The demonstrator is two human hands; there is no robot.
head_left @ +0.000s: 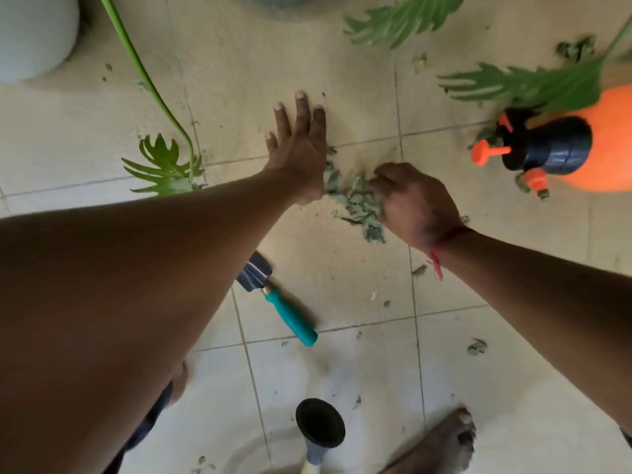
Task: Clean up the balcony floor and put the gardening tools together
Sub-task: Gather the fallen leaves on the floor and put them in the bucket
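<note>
A heap of dry grey-green leaf scraps (355, 203) lies on the beige tiled floor (342, 268) between my hands. My left hand (299, 148) is flat on the tiles with straight fingers, its edge against the heap's left side. My right hand (412, 200) has curled fingers gripping into the heap's right side. A trowel with a teal handle (290, 313) and blue blade lies near my left forearm. An orange pressure sprayer (581, 145) with a dark blue cap lies at the right.
Loose leaf scraps (477, 347) dot the tiles. Green split leaves hang at the left (164, 169) and upper right (533, 83). A white pot (34, 35) stands top left. A dark spout rose (319, 425) and my bare foot (441, 446) are at the bottom.
</note>
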